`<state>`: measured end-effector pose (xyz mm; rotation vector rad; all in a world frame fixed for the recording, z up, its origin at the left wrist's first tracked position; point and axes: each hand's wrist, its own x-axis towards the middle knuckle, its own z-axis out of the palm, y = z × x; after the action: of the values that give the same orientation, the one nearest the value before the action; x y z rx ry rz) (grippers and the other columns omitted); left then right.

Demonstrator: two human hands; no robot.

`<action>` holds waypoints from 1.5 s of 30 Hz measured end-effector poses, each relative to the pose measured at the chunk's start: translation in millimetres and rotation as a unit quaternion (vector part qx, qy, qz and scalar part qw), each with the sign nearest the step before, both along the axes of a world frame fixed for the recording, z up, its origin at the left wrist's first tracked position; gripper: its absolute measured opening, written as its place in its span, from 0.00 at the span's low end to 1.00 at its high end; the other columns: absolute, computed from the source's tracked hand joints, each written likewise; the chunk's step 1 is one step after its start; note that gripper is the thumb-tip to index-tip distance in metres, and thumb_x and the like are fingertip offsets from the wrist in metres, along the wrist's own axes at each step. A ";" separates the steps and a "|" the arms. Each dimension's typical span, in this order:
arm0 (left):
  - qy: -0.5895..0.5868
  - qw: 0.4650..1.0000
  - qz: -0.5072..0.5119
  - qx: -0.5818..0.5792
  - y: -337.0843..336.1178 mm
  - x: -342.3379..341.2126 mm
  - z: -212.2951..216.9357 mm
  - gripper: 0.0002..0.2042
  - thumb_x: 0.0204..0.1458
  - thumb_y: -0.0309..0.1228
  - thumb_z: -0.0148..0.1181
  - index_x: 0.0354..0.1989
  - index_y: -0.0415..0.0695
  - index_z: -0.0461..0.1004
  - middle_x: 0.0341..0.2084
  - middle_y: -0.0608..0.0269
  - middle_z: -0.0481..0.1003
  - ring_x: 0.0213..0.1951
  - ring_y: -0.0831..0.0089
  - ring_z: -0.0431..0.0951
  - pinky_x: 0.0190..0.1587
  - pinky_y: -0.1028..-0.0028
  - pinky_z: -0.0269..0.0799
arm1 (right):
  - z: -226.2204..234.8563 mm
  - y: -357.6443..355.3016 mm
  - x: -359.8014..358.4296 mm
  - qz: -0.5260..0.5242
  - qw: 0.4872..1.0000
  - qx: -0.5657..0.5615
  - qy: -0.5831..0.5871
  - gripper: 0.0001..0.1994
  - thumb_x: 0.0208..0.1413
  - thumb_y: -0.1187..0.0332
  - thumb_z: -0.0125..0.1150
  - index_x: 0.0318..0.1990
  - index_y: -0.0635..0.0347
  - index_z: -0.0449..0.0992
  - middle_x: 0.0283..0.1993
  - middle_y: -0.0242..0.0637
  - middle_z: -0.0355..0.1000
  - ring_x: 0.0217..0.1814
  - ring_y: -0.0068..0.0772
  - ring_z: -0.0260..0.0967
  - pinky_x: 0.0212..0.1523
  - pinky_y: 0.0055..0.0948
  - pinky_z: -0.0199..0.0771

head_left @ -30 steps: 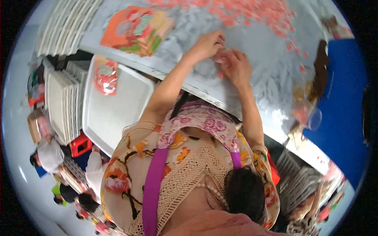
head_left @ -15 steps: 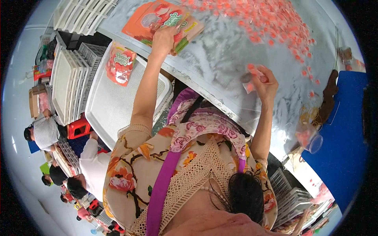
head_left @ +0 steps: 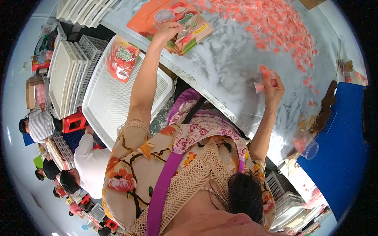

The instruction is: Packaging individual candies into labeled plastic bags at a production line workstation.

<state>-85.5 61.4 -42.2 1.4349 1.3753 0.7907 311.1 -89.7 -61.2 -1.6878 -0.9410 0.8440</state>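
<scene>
- My left hand [head_left: 167, 34] has its fingers nearly closed, pinching a pouch [head_left: 188, 30] on the worktop's [head_left: 228, 55] far left; a light, single-layer pinch suits it.
- My right hand [head_left: 274, 90] half curls around wrapped pieces [head_left: 268, 74], nearer, rightward; snugness, not squeezing, should prevent drops.

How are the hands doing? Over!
Left hand on a pouch. Right hand holding wrapped sweets. Cup off right, apart from both hands.
</scene>
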 end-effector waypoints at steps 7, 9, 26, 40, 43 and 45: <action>0.267 0.959 -0.036 0.084 -12.3 25.7 5.2 0.16 0.49 0.39 0.60 0.39 0.37 0.75 0.27 0.57 0.77 0.31 0.70 0.76 0.36 0.69 0.71 | -13.7 -7.8 1.0 0.034 0.977 0.092 -0.187 0.14 0.48 0.68 0.69 0.41 0.63 0.78 0.38 0.27 0.72 0.27 0.13 0.62 0.28 0.15 0.66; 0.375 0.912 0.008 0.163 -19.7 42.1 7.3 0.14 0.47 0.34 0.58 0.40 0.39 0.74 0.31 0.48 0.78 0.35 0.56 0.79 0.39 0.61 0.73 | -19.8 -8.7 3.6 0.034 0.969 0.122 -0.212 0.13 0.47 0.69 0.69 0.41 0.62 0.78 0.37 0.27 0.72 0.27 0.13 0.62 0.28 0.15 0.66; 0.367 0.889 -0.039 0.270 -49.8 102.1 43.3 0.10 0.46 0.30 0.54 0.37 0.43 0.76 0.26 0.44 0.76 0.31 0.47 0.77 0.36 0.55 0.73 | 46.5 -35.3 -10.7 0.088 0.986 0.144 -0.009 0.13 0.49 0.76 0.63 0.44 0.60 0.77 0.34 0.26 0.73 0.26 0.13 0.64 0.24 0.16 0.66; 0.258 0.939 -0.155 0.167 -75.8 190.2 22.2 0.08 0.47 0.28 0.53 0.31 0.39 0.76 0.21 0.46 0.75 0.27 0.50 0.77 0.35 0.57 0.72 | 19.2 11.6 -46.6 0.247 0.880 0.116 -0.388 0.25 0.39 0.68 0.65 0.50 0.44 0.72 0.42 0.33 0.74 0.45 0.40 0.71 0.41 0.37 0.74; 0.267 0.932 -0.149 0.195 -73.7 189.3 11.7 0.06 0.46 0.27 0.53 0.28 0.39 0.76 0.21 0.44 0.75 0.27 0.47 0.76 0.32 0.55 0.71 | 19.3 14.6 -48.4 0.256 0.877 0.098 -0.395 0.25 0.38 0.68 0.66 0.50 0.45 0.71 0.41 0.33 0.73 0.45 0.42 0.71 0.42 0.37 0.73; 0.250 0.935 -0.138 0.209 -78.1 190.8 14.6 0.06 0.46 0.26 0.53 0.29 0.38 0.75 0.20 0.43 0.74 0.27 0.46 0.76 0.32 0.54 0.71 | 19.6 14.9 -49.1 0.255 0.883 0.103 -0.381 0.25 0.38 0.68 0.66 0.49 0.45 0.71 0.40 0.33 0.73 0.44 0.42 0.71 0.41 0.38 0.73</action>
<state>105.3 -16.7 -27.6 2.2284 1.3715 0.5709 262.0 -74.8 -41.6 -1.6095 -2.0043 0.3446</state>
